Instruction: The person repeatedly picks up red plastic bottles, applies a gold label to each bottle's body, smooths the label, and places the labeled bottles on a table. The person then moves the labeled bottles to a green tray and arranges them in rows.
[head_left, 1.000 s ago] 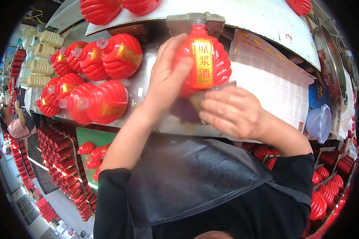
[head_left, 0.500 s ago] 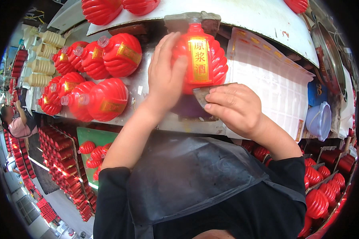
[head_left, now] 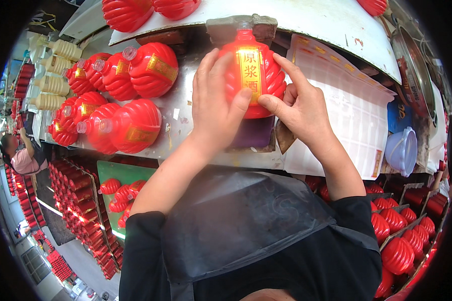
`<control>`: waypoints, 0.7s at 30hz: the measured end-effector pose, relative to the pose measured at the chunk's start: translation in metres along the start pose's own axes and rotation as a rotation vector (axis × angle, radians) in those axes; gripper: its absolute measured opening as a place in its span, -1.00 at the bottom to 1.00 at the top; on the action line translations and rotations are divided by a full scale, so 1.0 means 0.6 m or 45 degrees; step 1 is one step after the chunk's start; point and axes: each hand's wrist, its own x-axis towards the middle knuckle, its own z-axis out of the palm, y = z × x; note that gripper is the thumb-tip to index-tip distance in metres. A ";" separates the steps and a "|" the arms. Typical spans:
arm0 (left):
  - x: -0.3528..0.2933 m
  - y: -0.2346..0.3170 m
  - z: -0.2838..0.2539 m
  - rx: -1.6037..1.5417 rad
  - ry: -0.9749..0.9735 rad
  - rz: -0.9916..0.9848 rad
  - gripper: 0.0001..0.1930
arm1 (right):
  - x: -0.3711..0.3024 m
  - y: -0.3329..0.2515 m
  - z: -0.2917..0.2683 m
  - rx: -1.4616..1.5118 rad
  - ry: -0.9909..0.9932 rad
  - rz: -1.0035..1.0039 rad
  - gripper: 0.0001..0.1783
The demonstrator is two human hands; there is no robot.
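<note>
Both hands, left (head_left: 213, 108) and right (head_left: 299, 108), press the gold label (head_left: 249, 75) onto the red bottle (head_left: 251, 70). Risk, judged: uneven thumb pressure skews or creases it. Loose bottles (head_left: 130, 125) lie at nine o'clock on the desk (head_left: 186, 108).

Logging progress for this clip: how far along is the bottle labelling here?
Done: labelled red bottles lie at the left. In hand: left hand and right hand press a gold label onto the red bottle. Left: label sheets wait at right.
</note>
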 end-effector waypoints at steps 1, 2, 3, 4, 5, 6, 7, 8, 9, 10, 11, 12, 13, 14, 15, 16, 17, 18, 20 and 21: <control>0.000 0.000 0.000 0.005 -0.006 0.000 -0.30 | 0.001 0.000 -0.001 0.015 -0.008 0.008 -0.14; 0.000 -0.001 0.000 -0.008 -0.008 0.001 -0.30 | 0.002 0.000 -0.004 0.029 -0.015 0.017 -0.13; 0.001 -0.002 0.000 -0.020 -0.008 0.002 -0.30 | 0.003 0.000 -0.007 0.031 -0.032 0.040 -0.11; 0.001 -0.003 0.000 -0.034 -0.003 0.012 -0.30 | 0.006 0.000 -0.011 0.034 -0.053 0.062 -0.08; 0.001 -0.004 0.001 -0.080 0.001 -0.001 -0.29 | 0.006 0.000 -0.013 0.037 -0.074 0.083 -0.06; 0.002 -0.005 0.001 -0.130 0.012 -0.003 -0.28 | 0.005 -0.001 -0.014 0.060 -0.079 0.102 -0.06; 0.002 -0.006 0.002 -0.185 0.031 -0.002 -0.26 | 0.004 -0.001 -0.013 0.082 -0.086 0.119 -0.06; -0.001 -0.006 0.002 -0.157 0.020 -0.013 -0.25 | 0.002 -0.002 -0.011 0.114 -0.068 0.113 -0.07; -0.002 -0.006 0.002 -0.137 0.011 -0.019 -0.23 | -0.001 -0.004 -0.008 0.030 -0.063 0.082 -0.07; -0.003 -0.006 0.002 -0.121 0.004 -0.007 -0.21 | -0.004 -0.006 -0.004 -0.047 -0.031 0.024 -0.08; -0.004 -0.008 0.002 -0.102 -0.001 -0.003 -0.20 | -0.005 -0.008 -0.003 -0.107 0.003 -0.066 -0.09; -0.002 -0.011 0.001 -0.085 -0.004 0.021 -0.18 | -0.004 -0.009 -0.005 -0.093 -0.028 -0.026 -0.13; 0.000 -0.013 0.000 -0.070 -0.007 0.047 -0.17 | -0.002 -0.012 -0.009 -0.060 -0.056 -0.015 -0.18; 0.001 -0.014 -0.001 -0.133 -0.016 0.002 -0.14 | 0.002 -0.014 -0.015 -0.045 -0.142 0.076 -0.22; 0.002 -0.014 -0.002 -0.198 -0.025 -0.042 -0.12 | 0.010 -0.016 -0.025 0.181 -0.073 0.008 -0.27; 0.002 -0.013 -0.003 -0.290 -0.025 -0.093 -0.10 | 0.024 -0.016 -0.039 0.388 -0.065 0.028 -0.31; 0.002 -0.012 -0.003 -0.354 -0.014 -0.137 -0.08 | 0.031 -0.017 -0.052 0.546 -0.045 0.174 -0.44; 0.004 -0.011 -0.001 -0.443 0.007 -0.184 -0.05 | 0.038 -0.019 -0.064 0.643 -0.028 0.231 -0.56; 0.007 -0.009 -0.002 -0.531 0.004 -0.259 0.00 | 0.042 -0.025 -0.065 0.650 -0.056 -0.049 -0.76; 0.009 -0.009 -0.005 -0.531 -0.021 -0.285 0.01 | 0.046 -0.028 -0.061 0.465 -0.019 -0.248 -0.79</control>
